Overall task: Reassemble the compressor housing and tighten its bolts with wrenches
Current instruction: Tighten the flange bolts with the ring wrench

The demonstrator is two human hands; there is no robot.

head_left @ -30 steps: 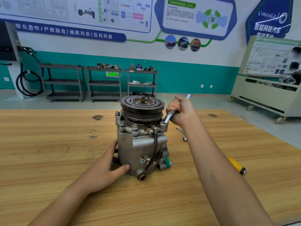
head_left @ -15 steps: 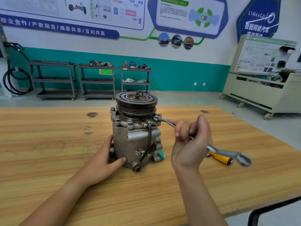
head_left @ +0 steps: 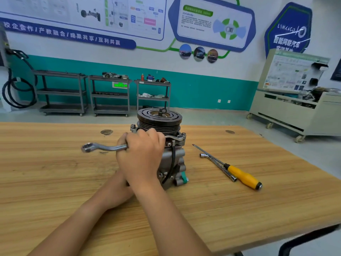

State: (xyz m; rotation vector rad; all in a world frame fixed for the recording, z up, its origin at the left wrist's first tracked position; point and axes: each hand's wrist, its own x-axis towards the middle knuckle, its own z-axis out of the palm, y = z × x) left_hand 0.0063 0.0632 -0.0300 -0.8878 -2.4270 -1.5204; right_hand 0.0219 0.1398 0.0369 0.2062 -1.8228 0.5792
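We note the right grip [head_left: 140, 156], closed round the silver double-ended ring wrench [head_left: 103, 147], has swung its handle clockwise from 4 to 9 o'clock about the 3 o'clock flange bolt [head_left: 183, 134] of the grey cast-metal compressor [head_left: 179, 154] upright mid wooden worktop [head_left: 55, 182], so tightening seems to be advancing; we cannot tell the half-hidden left grip's [head_left: 120, 183] state.

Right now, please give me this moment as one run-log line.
right hand: grips wrench mid-shaft, ring end on right flange bolt | left hand: low beside compressor, fingers hidden | screwdriver: lying on table, right
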